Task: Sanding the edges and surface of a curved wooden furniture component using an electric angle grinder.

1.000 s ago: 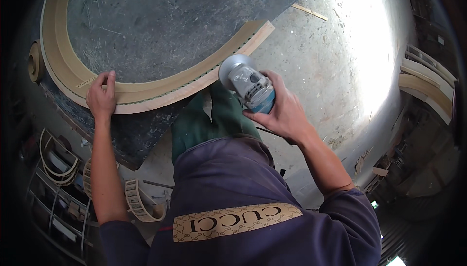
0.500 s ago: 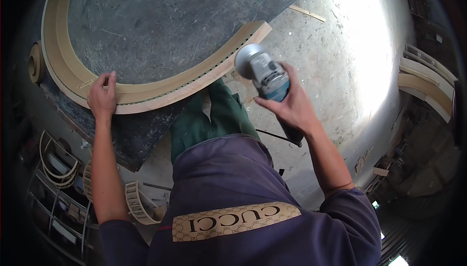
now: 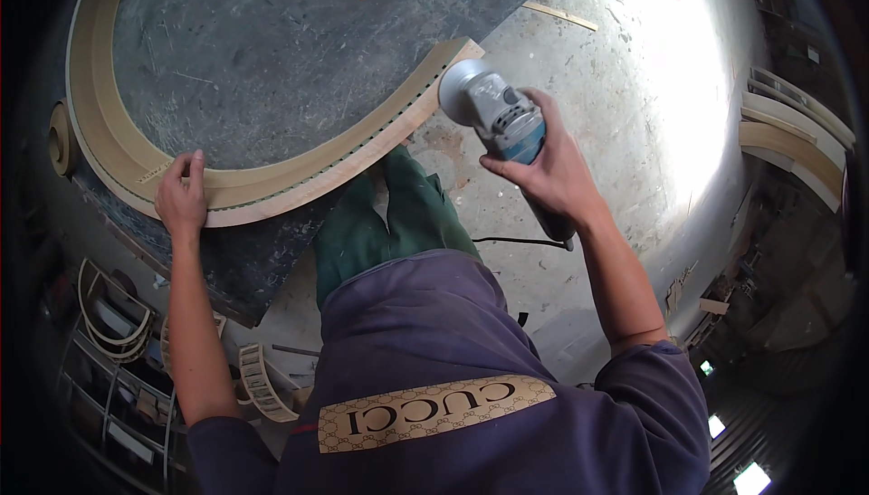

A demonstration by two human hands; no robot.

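My right hand (image 3: 552, 165) has carried the angle grinder (image 3: 496, 115), grip clamped on its body, outward along the curved wooden moulding (image 3: 272, 189) to its far end. My left hand (image 3: 181, 196) still presses flat on the moulding, pinning it to the desk (image 3: 262, 70).

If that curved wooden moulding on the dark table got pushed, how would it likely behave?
The curved wooden moulding is long, thin and flat, so it would probably slide or pivot rather than tip. The left hand pressing on it suggests it shifts easily. Its kerf-like slots hint at some flex, so likely bendy when lifted.
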